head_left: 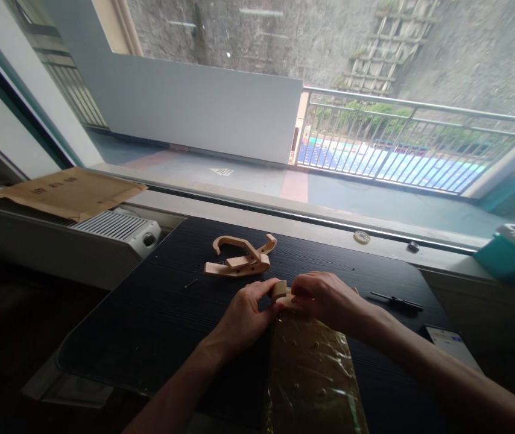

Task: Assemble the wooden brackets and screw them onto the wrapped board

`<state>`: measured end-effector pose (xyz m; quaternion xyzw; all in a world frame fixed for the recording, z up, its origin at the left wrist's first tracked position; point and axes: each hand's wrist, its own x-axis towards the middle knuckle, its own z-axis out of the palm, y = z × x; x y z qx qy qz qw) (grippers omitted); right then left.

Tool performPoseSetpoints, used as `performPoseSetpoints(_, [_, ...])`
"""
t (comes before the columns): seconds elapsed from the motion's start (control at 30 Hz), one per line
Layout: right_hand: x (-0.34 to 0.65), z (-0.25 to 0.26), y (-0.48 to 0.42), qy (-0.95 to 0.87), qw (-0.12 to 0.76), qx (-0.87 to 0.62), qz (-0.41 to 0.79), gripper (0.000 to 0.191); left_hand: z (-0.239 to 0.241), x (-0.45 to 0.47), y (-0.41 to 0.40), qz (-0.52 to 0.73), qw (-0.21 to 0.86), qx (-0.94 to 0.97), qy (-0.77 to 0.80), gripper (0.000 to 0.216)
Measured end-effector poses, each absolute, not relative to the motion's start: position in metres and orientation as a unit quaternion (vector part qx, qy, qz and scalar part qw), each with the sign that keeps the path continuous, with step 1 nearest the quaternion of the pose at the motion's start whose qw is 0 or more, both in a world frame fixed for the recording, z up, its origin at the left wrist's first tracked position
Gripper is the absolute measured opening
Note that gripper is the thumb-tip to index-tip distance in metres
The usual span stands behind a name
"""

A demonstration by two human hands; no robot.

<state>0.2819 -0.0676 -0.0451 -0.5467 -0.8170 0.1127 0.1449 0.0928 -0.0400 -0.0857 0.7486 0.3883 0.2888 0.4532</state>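
My left hand (246, 316) and my right hand (327, 299) meet over a small pale wooden piece (280, 292), both pinching it at the far end of a flat wooden board wrapped in clear plastic (314, 374). The board lies on a black table (158, 313) and has several small holes. Just beyond my hands rest curved wooden parts (242, 258), stacked loosely. A small dark screw (190, 283) lies to their left.
A screwdriver (397, 300) lies right of my hands, a phone (451, 345) nearer the right edge. On the window ledge sit a tape roll (362, 237), flat cardboard (70, 191) over a white heater (119, 228), and a teal box (513, 256).
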Motion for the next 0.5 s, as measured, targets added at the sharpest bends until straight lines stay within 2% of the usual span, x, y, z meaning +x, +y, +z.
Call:
performPoseSetpoints(0.3, [0.2807,-0.0535,-0.0682,-0.845,0.175,-0.498,0.083,0.024,-0.0871,0.0933,-0.0389,0.286,0.456,0.749,0.386,0.040])
performPoseSetpoints(0.5, [0.2782,-0.0518,-0.0694,-0.863,0.147,-0.480,0.061,0.036,-0.0885,0.0934,-0.0384,0.296,0.455,0.750,0.377,0.042])
